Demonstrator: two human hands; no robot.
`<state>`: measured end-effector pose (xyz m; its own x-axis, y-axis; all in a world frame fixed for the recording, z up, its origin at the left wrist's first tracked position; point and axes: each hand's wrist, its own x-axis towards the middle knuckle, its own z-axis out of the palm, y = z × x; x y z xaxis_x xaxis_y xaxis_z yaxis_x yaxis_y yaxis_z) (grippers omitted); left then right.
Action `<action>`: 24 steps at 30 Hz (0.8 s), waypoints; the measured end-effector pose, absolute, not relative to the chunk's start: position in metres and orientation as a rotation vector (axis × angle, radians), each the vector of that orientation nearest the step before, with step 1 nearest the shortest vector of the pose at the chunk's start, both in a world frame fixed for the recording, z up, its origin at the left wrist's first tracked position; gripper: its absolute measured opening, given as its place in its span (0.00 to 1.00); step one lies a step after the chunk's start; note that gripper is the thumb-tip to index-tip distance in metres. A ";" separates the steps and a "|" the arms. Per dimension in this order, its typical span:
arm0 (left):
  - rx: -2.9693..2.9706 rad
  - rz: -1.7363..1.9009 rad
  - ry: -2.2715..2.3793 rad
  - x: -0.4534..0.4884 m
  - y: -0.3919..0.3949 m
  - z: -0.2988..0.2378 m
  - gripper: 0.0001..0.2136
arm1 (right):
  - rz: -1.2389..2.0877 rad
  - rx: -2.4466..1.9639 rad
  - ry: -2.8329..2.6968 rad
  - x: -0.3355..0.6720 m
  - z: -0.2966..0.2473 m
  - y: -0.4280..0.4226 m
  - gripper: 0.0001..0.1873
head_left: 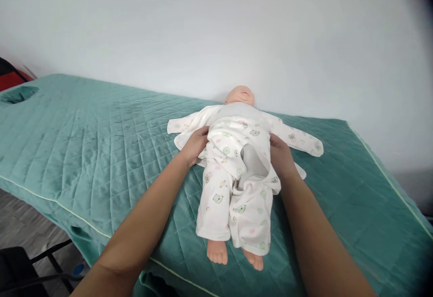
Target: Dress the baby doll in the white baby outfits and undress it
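A baby doll (241, 96) lies on its back on a green quilted bed (101, 143), head toward the wall, bare feet toward me. It wears a white printed top (237, 130) and matching trousers (237, 206). My left hand (194, 143) is at the doll's waist on the left side, fingers curled into the cloth. My right hand (280, 155) is at the waist on the right side, fingers tucked under the fabric. The waistband gapes open between my hands.
The bed runs along a pale wall (216, 30) and has a face hole (18, 94) at its far left end. A dark chair frame (40, 265) stands on the floor at the lower left. Something red (10, 79) sits beyond the bed's left end.
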<state>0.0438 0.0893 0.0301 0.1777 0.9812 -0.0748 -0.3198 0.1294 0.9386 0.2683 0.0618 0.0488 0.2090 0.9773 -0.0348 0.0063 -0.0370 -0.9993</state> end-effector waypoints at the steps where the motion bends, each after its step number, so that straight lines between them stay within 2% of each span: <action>1: 0.913 1.154 0.887 0.045 0.090 0.030 0.11 | 1.107 -1.326 -1.022 0.269 0.049 0.062 0.14; 7: 0.717 1.115 0.759 0.047 0.093 0.029 0.16 | 1.298 -1.235 -0.932 0.275 0.049 0.063 0.15; 18: 0.781 1.116 0.724 0.046 0.094 0.023 0.15 | 1.352 -1.222 -1.038 0.269 0.048 0.064 0.21; 24: 0.879 1.104 0.760 0.044 0.086 0.031 0.20 | 1.340 -1.251 -1.078 0.271 0.048 0.062 0.22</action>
